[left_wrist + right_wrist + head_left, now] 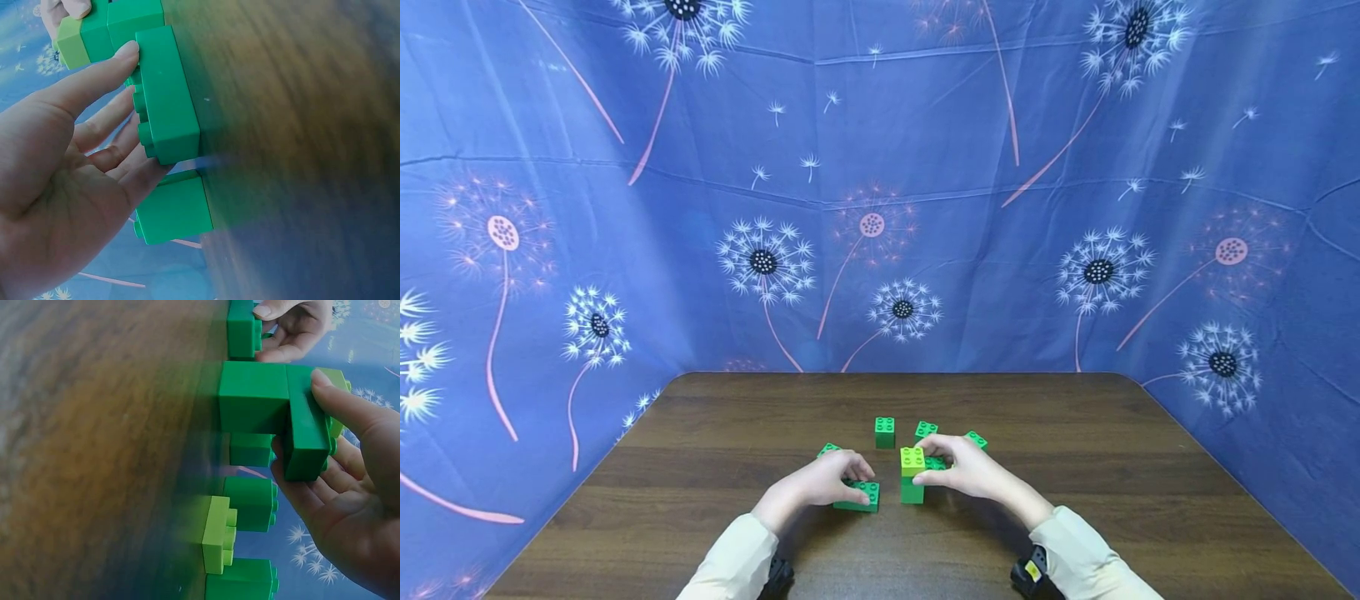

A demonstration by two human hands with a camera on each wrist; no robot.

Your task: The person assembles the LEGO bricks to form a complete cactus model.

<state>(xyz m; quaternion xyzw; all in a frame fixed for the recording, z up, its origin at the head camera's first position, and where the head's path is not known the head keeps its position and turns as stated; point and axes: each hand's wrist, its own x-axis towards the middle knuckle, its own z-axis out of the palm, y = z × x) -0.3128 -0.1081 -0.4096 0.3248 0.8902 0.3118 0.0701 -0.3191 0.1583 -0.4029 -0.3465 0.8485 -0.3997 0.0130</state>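
Observation:
Left of the table's middle, my left hand (820, 481) holds a long green building brick (859, 497) at its studded top, with the thumb on the near edge and the other fingers behind. A small stack stands just to the right: a green block (253, 397) at the bottom, a longer green brick (307, 434) across it, and a lime brick (912, 460) on top. My right hand (964, 468) grips the crosswise brick, thumb on its near side and fingers on its far side. That brick juts out to the right beyond the block below. Part of the lime brick is hidden behind the thumb in the right wrist view.
Farther back on the brown wooden table (760, 408) stand a green brick (885, 433), another green brick (927, 429) and a third (976, 439). One more green brick (178, 209) is beside the left hand. A lime brick (215, 534) sits near the right hand.

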